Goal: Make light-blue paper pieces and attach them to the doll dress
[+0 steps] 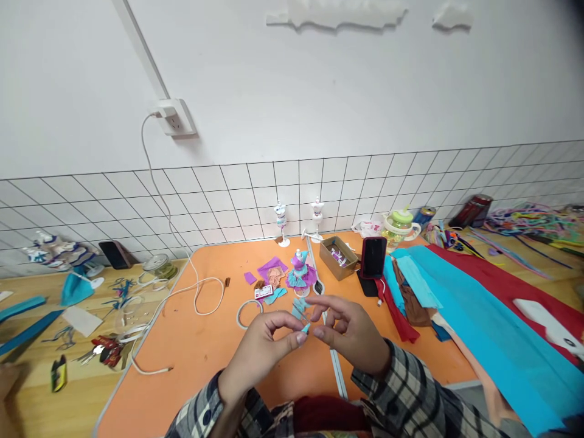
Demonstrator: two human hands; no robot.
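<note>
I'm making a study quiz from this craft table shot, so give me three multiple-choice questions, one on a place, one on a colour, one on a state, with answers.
1. Where does the dressed mini mannequin stand?
A. on the orange table
B. on the wooden bench
C. in the cardboard box

2. What colour is the scrap pinched between the hands?
A. red
B. turquoise
C. yellow

3. How is the phone placed?
A. flat, screen lit
B. propped upright, screen dark
C. held in a hand

Answers: 1 A, it stands on orange behind the hands. 2 B, turquoise shows between left hand and right hand. 3 B, it stands dark beside the box.

Bare orange table (pixel 191 359) lies left; scraps (pixel 272 275) and mannequin (pixel 301 271) crowd ahead.
</note>
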